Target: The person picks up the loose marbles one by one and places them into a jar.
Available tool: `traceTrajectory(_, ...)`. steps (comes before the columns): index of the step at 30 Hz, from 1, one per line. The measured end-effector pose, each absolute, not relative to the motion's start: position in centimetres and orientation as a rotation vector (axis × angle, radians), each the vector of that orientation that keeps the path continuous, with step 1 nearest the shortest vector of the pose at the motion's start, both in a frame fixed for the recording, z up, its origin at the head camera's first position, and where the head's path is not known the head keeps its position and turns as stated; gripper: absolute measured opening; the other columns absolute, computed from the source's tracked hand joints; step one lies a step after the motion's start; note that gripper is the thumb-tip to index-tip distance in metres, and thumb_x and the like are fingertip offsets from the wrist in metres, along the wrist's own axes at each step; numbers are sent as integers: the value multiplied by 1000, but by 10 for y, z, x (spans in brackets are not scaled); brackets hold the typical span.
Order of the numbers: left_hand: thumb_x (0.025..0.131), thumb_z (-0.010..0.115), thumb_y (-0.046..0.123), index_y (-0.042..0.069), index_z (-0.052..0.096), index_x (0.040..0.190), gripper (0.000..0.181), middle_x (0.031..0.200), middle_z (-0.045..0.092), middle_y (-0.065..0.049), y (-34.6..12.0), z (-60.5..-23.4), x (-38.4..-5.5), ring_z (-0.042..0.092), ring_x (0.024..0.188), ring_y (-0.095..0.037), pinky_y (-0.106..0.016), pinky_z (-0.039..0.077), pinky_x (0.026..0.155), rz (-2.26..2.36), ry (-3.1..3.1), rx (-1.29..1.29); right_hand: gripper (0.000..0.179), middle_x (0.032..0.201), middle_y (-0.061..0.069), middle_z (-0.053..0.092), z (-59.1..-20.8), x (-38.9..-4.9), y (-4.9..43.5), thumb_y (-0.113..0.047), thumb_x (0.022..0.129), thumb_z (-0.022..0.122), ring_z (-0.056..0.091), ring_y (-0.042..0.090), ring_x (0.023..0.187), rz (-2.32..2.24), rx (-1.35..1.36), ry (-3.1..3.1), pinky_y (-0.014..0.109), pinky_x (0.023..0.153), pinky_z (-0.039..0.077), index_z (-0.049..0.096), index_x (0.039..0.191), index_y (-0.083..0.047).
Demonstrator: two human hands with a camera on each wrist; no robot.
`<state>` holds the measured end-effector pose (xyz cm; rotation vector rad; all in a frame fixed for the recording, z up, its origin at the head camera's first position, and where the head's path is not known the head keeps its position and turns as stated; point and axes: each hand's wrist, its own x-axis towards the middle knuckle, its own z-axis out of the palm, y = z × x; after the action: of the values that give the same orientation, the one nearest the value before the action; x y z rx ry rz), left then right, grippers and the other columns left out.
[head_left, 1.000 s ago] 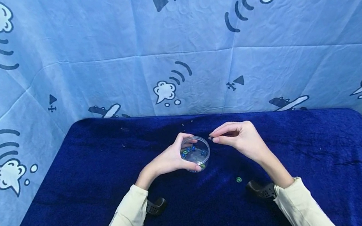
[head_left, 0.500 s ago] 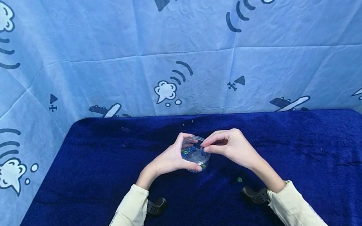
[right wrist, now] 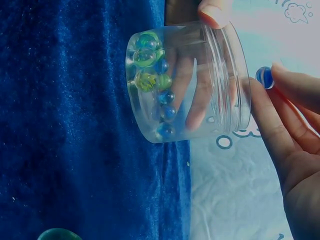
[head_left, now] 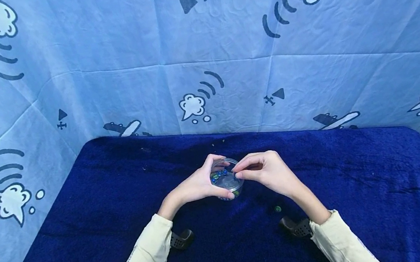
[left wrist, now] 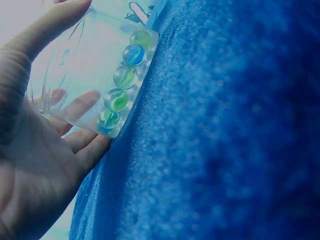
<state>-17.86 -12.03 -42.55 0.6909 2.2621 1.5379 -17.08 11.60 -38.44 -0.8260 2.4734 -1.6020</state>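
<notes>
My left hand grips a clear plastic jar round its side, thumb in front and fingers behind. Several blue and green glass marbles lie on the jar's bottom, seen through the wall in both wrist views. At the right of the open rim is my right hand, thumb and fingertips together. Between them it pinches a blue and white marble, just outside the jar's mouth in the right wrist view; the head view hides this marble behind the fingers.
One green marble lies on the dark blue cloth, below the right hand. A dark strap mount sits under each wrist. Behind the table hangs a light blue printed curtain.
My right hand has come left and slightly down to the jar's rim, then stayed almost still. The left hand and jar have barely moved.
</notes>
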Motion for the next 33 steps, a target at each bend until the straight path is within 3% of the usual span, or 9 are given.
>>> traceTrajectory(14,79,90,19,8,32,150,92,151,51,-9,-120,-426,-179,48,141,-25,-41,40,115,1540,2268,717,8,100,7,77,-383,-170,117,-2,91,78,71,16,95,-1615,-840,2489,25,81,59,81,98,-3)
traceTrajectory(33,78,90,22,11,32,151,93,151,52,-5,-121,-425,-178,47,141,-23,-41,39,116,1533,2274,693,6,93,6,77,-377,-172,123,-7,90,80,72,11,83,-1653,-771,2509,22,74,57,81,95,-4)
